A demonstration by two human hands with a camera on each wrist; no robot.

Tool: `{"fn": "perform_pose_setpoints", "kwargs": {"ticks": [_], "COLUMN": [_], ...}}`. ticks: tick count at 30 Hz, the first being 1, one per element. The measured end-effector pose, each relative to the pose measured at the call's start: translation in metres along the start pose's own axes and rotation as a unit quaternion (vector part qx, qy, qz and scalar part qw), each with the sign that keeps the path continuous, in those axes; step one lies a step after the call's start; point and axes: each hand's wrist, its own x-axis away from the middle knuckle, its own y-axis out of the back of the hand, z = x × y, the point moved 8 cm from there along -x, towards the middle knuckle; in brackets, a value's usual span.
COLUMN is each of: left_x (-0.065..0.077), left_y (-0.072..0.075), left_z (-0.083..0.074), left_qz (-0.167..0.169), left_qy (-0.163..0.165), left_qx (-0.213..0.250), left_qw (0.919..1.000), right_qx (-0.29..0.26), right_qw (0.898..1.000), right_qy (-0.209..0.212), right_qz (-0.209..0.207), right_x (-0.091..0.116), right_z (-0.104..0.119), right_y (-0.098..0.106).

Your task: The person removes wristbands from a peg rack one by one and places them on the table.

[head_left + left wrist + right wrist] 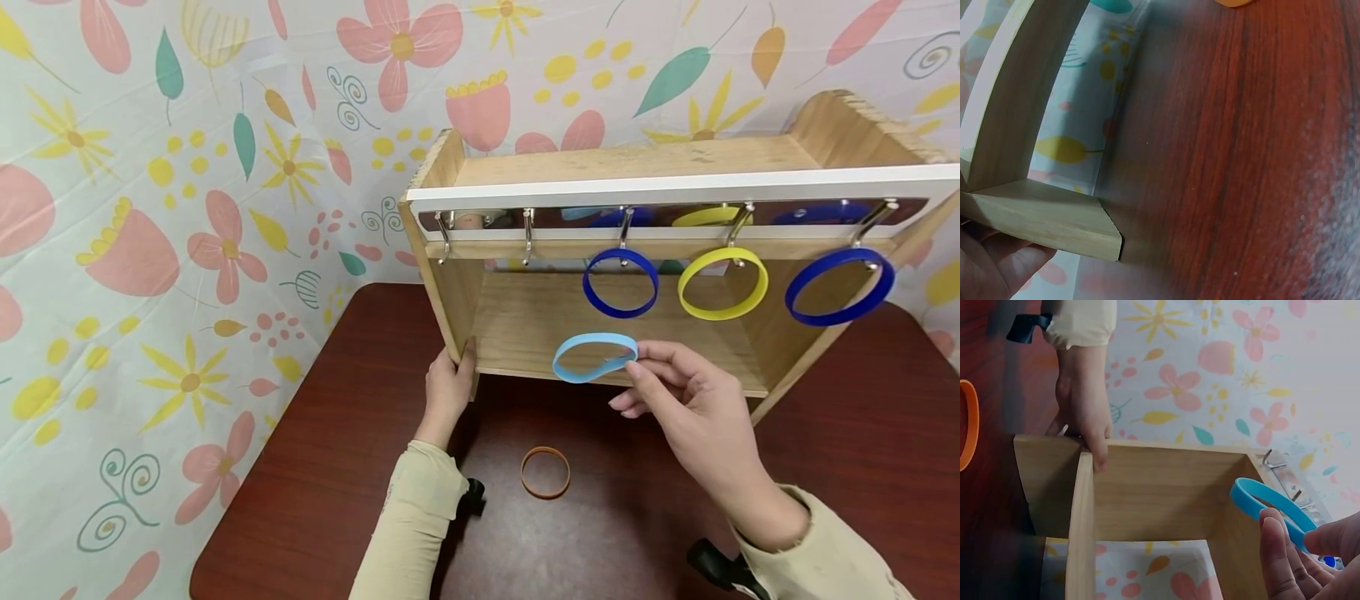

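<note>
My right hand (705, 417) pinches a light blue wristband (573, 377) between thumb and fingers, before the rack's lower shelf and below the hooks. In the right wrist view the light blue wristband (1270, 495) is a tilted loop standing out from the fingertips. My left hand (446, 387) grips the left side panel of the wooden rack (615, 162) near its bottom, the thumb over the panel's edge. Part of the left hand (1004, 265) is hidden by the wood in the left wrist view. An orange wristband (546, 497) lies flat on the table between the forearms.
Metal hooks (528, 229) line the rack's front; the two leftmost hold nothing. Hanging from the others are a dark blue wristband (621, 314), a yellow wristband (708, 315) and another dark blue wristband (832, 318). Behind the dark red table (300, 467) hangs a floral sheet (225, 333).
</note>
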Motion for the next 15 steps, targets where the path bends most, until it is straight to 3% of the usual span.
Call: {"fn": "perform_pose_setpoints", "kwargs": {"ticks": [8, 15], "left_x": [0.0000, -0.0001], "left_y": [0.0000, -0.0007], "left_z": [0.0002, 0.0002], "left_qz": [-0.001, 0.005], "left_qy": [-0.002, -0.003], "left_qx": [0.000, 0.005], "left_qw": [1.0000, 1.0000], "right_qx": [0.014, 0.030], "right_qw": [1.000, 1.000], "right_qy": [-0.012, -0.006], "right_qz": [-0.018, -0.006], "right_x": [0.0046, 0.0063], "right_z": [-0.0046, -0.0047], "right_y": [0.0053, 0.0055]}}
